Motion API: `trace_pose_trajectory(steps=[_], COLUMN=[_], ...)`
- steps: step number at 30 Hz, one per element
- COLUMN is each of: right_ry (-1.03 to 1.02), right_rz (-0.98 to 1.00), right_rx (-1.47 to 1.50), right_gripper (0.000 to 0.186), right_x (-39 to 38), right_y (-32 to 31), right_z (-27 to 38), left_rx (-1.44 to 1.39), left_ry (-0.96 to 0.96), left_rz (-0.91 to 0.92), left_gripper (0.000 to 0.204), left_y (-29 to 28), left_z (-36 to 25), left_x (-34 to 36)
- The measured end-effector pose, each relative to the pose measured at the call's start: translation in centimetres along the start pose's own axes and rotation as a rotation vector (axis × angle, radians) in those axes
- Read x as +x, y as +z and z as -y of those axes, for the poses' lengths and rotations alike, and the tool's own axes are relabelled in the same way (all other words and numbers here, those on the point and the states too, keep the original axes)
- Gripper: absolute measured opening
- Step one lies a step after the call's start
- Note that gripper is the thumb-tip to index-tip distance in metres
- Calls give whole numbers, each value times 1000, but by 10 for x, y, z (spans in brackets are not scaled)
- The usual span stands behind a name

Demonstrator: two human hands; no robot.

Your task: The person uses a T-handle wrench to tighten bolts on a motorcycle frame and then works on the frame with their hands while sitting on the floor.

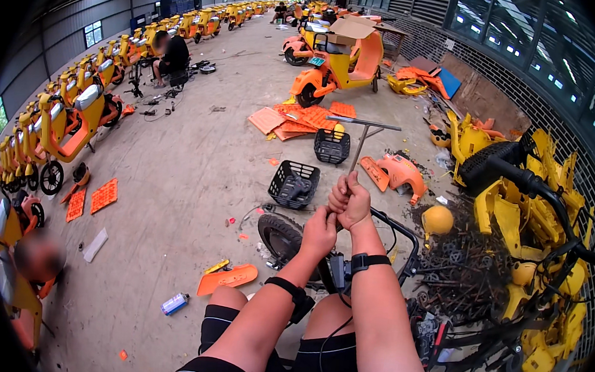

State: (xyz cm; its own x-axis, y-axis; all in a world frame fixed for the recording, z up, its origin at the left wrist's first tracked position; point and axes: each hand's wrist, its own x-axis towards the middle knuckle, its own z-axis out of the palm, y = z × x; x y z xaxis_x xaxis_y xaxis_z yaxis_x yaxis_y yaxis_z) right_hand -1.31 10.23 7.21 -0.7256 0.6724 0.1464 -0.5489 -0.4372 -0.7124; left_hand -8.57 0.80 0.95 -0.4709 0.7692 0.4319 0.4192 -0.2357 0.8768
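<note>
A grey T-shaped metal bar (361, 141) rises in front of me, its crosspiece at the top and its shaft leaning slightly. My right hand (352, 201) is wrapped round the lower shaft, thumb upward. Just below and to the left, my left hand (321, 231) is closed with its fingers against the right hand, at the shaft's lower end. What the left fingers hold there is hidden. Under my forearms stands a black-tyred wheel (278, 236), and a black tubular frame (409, 238) shows beyond my right forearm.
Two black baskets (293, 184) and orange panels (292, 121) lie ahead. At right are dark metal parts (465, 276) and yellow body panels (512, 217). A spray can (175, 304) lies left. Scooters (83, 117) line the left side; a seated person (175, 54) is farther off.
</note>
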Motion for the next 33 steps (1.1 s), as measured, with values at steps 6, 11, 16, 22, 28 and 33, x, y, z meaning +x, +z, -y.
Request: trace_pose_trajectory(steps=[6,11,16,22,28,33], right_ry=[-273,-466,-552,-663,-728,-509], right_rz=[-329,-682,-779,-893,-796,-575], right_rx=[-198,-690,-802,-744,-832,-629], right_gripper=[44,29,33,44,43,43], right_x=[1,3,12,34,20,19], right_y=[14,36,58,61,63,59], right_z=[-24,-41,-38,-17,-25,-22], left_rx=[48,-18,-15,-135,-211,-112], left_ry=[-47,-126,-64,-143,-86,-8], left_rz=[20,101,65,110,112,151], left_gripper=[17,34,33,37,35,25], left_y=[-1,-8,-13,-10,-9,-7], left_z=[3,-1,-6,-8,-5,15], left_x=[2,6,5,2,-3,1])
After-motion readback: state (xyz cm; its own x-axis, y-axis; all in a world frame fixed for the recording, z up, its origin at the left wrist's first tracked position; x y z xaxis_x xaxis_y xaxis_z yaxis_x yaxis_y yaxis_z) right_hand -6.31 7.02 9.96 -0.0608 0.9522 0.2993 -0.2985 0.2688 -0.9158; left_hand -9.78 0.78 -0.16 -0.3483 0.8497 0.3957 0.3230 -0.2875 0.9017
